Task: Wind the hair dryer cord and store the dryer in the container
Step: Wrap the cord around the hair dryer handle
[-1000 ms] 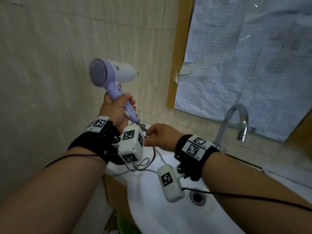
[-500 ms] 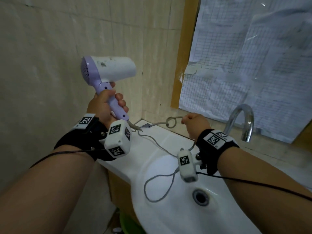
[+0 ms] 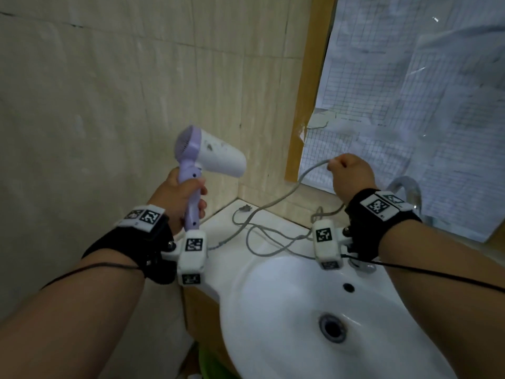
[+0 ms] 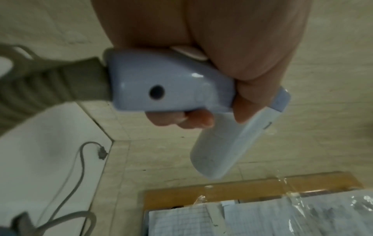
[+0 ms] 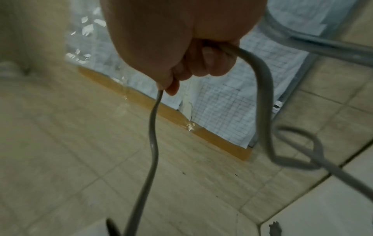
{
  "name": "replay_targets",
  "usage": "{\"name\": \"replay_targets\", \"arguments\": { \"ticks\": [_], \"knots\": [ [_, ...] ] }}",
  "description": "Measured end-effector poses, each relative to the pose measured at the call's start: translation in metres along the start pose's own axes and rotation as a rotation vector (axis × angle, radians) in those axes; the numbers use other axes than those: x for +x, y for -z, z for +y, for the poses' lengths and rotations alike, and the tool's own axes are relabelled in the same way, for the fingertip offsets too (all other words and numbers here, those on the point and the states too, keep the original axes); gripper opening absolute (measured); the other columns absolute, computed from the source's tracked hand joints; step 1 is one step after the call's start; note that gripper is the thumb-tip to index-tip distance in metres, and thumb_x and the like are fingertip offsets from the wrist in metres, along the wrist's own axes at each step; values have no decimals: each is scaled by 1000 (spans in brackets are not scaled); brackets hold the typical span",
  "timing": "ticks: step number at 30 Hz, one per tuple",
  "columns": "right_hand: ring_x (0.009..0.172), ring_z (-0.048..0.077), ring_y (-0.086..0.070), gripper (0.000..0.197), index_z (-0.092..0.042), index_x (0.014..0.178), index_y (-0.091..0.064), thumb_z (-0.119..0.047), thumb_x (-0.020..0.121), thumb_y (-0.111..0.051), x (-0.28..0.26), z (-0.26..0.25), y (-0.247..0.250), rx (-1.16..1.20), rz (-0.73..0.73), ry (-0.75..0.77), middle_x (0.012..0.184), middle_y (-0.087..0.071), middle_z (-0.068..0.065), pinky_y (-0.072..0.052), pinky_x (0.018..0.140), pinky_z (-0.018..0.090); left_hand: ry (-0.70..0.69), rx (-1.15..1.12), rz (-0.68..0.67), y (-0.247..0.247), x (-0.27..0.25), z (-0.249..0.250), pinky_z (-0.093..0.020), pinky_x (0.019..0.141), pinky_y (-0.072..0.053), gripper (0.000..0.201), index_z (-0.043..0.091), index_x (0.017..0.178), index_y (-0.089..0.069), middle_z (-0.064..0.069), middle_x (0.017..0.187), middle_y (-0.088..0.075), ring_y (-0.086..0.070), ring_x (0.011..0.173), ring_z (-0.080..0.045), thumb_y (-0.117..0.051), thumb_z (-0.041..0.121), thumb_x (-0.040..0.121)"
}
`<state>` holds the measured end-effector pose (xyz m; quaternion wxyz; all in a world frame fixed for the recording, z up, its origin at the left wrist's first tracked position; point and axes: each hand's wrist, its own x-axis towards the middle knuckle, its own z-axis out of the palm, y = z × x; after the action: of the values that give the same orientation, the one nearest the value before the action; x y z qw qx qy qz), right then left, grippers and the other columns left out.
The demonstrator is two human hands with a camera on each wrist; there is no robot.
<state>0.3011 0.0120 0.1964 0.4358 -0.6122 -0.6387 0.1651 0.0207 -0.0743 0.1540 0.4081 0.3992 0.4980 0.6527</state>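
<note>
The lilac handle is wrapped by the left hand (image 3: 177, 195), so the hair dryer (image 3: 210, 157) is kept upright above the sink's (image 3: 273, 310) left rim, nozzle pointing right, presumably as a steady core for winding. The grey cord (image 3: 284, 198) is gripped in the fisted right hand (image 3: 352, 173) and drawn up and apart, apparently to take out slack. Loose loops and the plug (image 3: 245, 208) are left lying on the rim. No container can be made out.

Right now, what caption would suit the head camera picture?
Left hand grips a lilac hair dryer while right hand lifts its grey cord above the washbasin.
</note>
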Motion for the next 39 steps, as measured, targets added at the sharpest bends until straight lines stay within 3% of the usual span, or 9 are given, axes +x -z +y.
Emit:
{"name": "replay_targets", "arguments": {
  "ticks": [6,11,15,17,20,27,32,35,39],
  "knots": [
    [56,11,-43,19,-12,86,-63,-20,91,-46,1,-12,-9,4,-62,-25,62,-48,-4,-32,50,24,18,-17,-245,-2,-9,-15,-26,45,-47,26,20,94,-55,-1,67,-64,-55,46,-15,-63,15,70],
    [70,25,-53,19,-9,87,-65,-19,88,-50,-1,-24,-10,82,-113,-70,62,-50,-1,-50,72,39,-3,266,-508,-6,-16,-9,-27,53,-50,32,20,81,-62,-1,56,-65,-60,52,-14,-74,24,51],
    [46,18,-37,18,-11,76,-63,-18,87,-52,-11,-35,-9,240,-176,-29,54,-41,2,-37,47,27,-112,787,-575,-22,-20,-2,-18,66,-47,28,30,94,-64,5,75,-68,-62,66,-2,-75,17,72],
    [41,16,-31,22,-15,67,-61,-19,87,-53,-15,-40,-10,297,-199,17,51,-37,1,-30,42,23,-185,1080,-532,-31,-19,-3,-19,65,-42,37,24,109,-57,3,92,-62,-58,80,-10,-72,26,75],
    [38,15,-29,23,-16,64,-60,-18,86,-54,-20,-40,-10,320,-212,63,48,-34,0,-27,41,21,-176,1206,-389,-35,-16,-11,-23,55,-36,42,20,99,-41,-4,93,-59,-52,74,-19,-72,31,73],
    [33,7,-30,21,-17,64,-63,-17,84,-59,-31,-30,-15,429,-258,89,33,-39,-13,-28,39,18,-70,1054,-127,-46,-7,-15,-30,66,-47,66,11,118,-37,-11,96,-64,-65,83,-29,-72,37,68],
    [42,13,-31,23,-23,65,-65,-20,87,-58,-43,-15,-21,374,-464,91,36,-42,-15,-30,43,22,90,530,-2,-48,-9,-20,-31,56,-51,31,16,84,-48,-13,73,-68,-63,60,-26,-73,30,71],
    [44,13,-35,25,-22,66,-63,-18,90,-55,-50,2,-27,337,-567,39,42,-43,-13,-36,47,24,167,295,1,-48,-7,-14,-36,61,-52,25,3,81,-55,-17,70,-64,-61,59,-28,-70,24,77],
    [49,15,-41,26,-13,70,-59,-17,94,-49,-59,18,-33,341,-680,-72,57,-40,2,-42,53,24,207,12,-56,-48,-13,-7,-24,48,-52,23,1,79,-59,-12,60,-65,-62,45,-17,-65,23,83]
  ]
}}
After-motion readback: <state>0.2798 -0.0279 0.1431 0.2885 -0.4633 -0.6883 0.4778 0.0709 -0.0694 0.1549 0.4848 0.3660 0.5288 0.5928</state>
